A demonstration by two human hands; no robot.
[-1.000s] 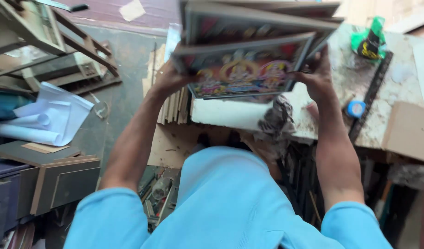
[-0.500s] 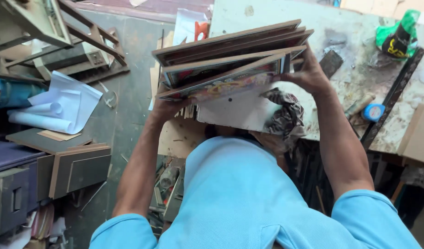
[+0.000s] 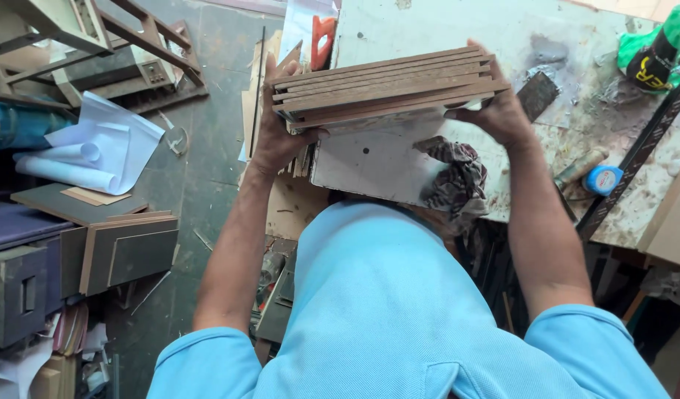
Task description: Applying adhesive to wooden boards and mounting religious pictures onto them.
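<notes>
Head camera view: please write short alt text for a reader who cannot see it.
Seen from above, a person in a light blue shirt grips a stack of brown wooden frames edge-on between the left hand and right hand, over a stained white worktable. A patterned rag lies below.

workbench: white, stained | on it: patterned rag; blue tape roll; long ruler; green bag

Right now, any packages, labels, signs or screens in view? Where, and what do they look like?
Green and black plastic packet: far right corner of the worktable, crumpled.
Blue and white round tape roll: right side of the table, beside a long dark ruler.
White paper rolls: on the left, loosely curled.
No screens or signs visible.
</notes>
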